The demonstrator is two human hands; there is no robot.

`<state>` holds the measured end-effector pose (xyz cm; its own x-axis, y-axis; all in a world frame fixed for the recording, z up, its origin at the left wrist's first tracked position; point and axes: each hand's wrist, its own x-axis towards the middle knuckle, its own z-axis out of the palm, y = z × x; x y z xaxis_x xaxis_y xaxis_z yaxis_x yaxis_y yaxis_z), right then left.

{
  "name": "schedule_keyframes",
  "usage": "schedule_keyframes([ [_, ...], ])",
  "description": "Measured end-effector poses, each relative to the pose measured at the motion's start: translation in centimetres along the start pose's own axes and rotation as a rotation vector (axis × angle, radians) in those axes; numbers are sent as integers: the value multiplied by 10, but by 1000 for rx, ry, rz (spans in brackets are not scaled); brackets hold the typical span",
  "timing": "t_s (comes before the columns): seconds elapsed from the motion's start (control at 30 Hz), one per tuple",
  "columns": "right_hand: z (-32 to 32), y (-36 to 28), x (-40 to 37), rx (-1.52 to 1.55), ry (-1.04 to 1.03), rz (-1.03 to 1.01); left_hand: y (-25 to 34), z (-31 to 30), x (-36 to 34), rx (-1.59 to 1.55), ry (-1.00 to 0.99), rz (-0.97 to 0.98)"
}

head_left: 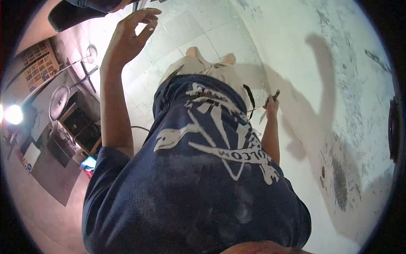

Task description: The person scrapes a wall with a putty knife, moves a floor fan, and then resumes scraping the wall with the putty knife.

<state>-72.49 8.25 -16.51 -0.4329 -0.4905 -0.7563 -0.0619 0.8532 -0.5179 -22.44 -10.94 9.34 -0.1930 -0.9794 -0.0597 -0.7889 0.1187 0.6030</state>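
Note:
My left hand (134, 36) is raised at the upper left, fingers loosely bent and thumb held apart from them. I see nothing gripped in it. My right hand (272, 107) is low on the right, close to the pale wall, closed around a putty knife (263, 116). The tool's dark handle end sticks out above the fist and its thin blade points down past the fingers. The blade's exact shape is too small to tell.
The pale wall (338, 127) curves along my right, with dark grey patches and shadows. Light floor tiles (192, 26) with whitish specks lie around my feet. At left are a bright lamp (15, 114), a round metal disc on a stand (59, 103) and a dark box (80, 127).

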Motion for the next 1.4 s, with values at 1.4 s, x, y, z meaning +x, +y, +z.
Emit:
schedule_keyframes([
  [1.4, 57, -5, -171, -385, 1, 58, -152, 65, -24, -257, -197, 185],
])
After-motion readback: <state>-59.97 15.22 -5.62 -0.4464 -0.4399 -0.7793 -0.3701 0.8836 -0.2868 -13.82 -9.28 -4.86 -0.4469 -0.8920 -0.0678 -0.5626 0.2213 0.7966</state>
